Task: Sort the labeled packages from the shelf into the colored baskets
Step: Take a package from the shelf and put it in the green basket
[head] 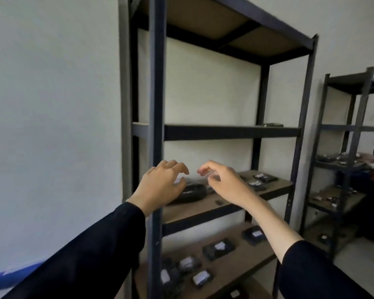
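1. I see both hands raised in front of the dark metal shelf, at the level of its third board from the top.
2. My left hand hangs over a black wrapped package lying at the left end of that board; the fingers are loosely curled and spread, holding nothing. I cannot tell whether the palm touches the package.
3. My right hand is just beside the left, fingers bent with thumb and forefinger close together; the fingertips are blurred and I cannot tell whether they pinch anything.
4. More labeled packages lie at the right end of the same board, well apart from the hands.
5. The board below carries several black packages with white labels, spread across it.
6. A second shelf stands to the right against the wall, with small items on its boards.
7. A blue object shows at the lower left corner, partly hidden by my left sleeve.
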